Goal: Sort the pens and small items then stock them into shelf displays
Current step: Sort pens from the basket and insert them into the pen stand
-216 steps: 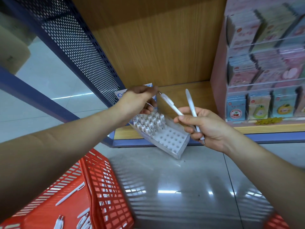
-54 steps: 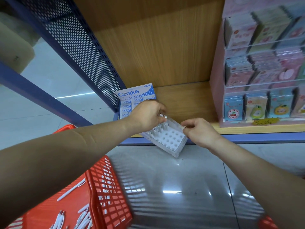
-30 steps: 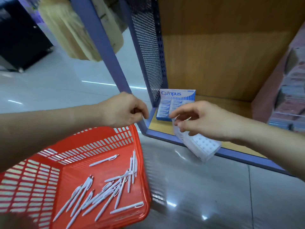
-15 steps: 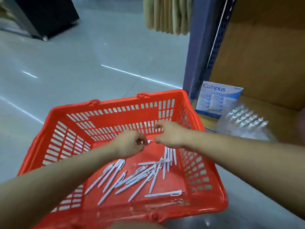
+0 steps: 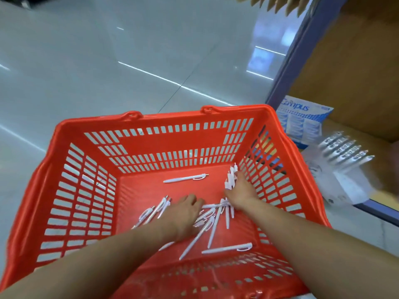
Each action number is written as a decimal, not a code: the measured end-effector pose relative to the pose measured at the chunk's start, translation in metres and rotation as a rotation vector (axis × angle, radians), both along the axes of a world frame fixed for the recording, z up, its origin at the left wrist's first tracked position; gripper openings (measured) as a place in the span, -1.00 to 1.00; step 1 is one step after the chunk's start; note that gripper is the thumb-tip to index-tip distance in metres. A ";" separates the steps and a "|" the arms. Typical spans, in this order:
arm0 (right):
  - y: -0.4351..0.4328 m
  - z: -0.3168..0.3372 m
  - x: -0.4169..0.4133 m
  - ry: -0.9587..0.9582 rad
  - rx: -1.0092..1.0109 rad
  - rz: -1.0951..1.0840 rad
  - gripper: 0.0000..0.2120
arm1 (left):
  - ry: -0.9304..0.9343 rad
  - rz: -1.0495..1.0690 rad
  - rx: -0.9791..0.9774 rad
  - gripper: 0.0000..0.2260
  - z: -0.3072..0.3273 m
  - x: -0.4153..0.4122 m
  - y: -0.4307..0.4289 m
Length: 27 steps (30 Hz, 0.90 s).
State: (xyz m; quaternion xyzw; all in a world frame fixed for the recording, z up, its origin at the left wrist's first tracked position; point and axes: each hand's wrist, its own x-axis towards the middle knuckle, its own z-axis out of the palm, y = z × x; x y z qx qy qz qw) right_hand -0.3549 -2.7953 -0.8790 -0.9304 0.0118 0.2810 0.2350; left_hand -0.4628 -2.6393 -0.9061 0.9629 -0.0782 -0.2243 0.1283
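Note:
A red plastic basket (image 5: 194, 115) stands on the floor with several white pens (image 5: 205, 230) loose on its bottom. One pen (image 5: 185, 179) lies alone near the far wall. My right hand (image 5: 241, 194) grips a small bunch of white pens (image 5: 230, 179) that stick up past its fingers, close to the basket's right wall. My left hand (image 5: 184, 211) rests on the pile, fingers curled down over a pen there. A clear pen display tray (image 5: 347, 184), blurred, sits on the low shelf at the right with several pens (image 5: 345, 148) standing in it.
A blue and white Campus box (image 5: 302, 119) stands on the wooden shelf (image 5: 356, 72) behind the tray. A blue shelf post (image 5: 298, 50) rises beside the basket's far right corner. Glossy grey floor tiles (image 5: 108, 61) spread to the left and beyond.
My view swung from the shelf tray down to the basket. Both hands left the tray and reached into the basket; the right hand has gathered a bunch of pens, and the left dropped onto the pile.

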 end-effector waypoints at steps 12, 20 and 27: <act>0.013 -0.023 0.000 -0.055 -0.119 0.111 -0.53 | 0.065 0.115 0.179 -0.61 0.001 0.001 0.018; 0.013 -0.024 -0.001 -0.049 -0.144 0.147 -0.53 | 0.053 0.191 0.154 -0.82 0.009 0.015 0.043; 0.025 -0.019 0.002 0.042 -0.217 0.214 -0.73 | 0.098 0.220 0.060 -0.82 0.014 0.018 0.063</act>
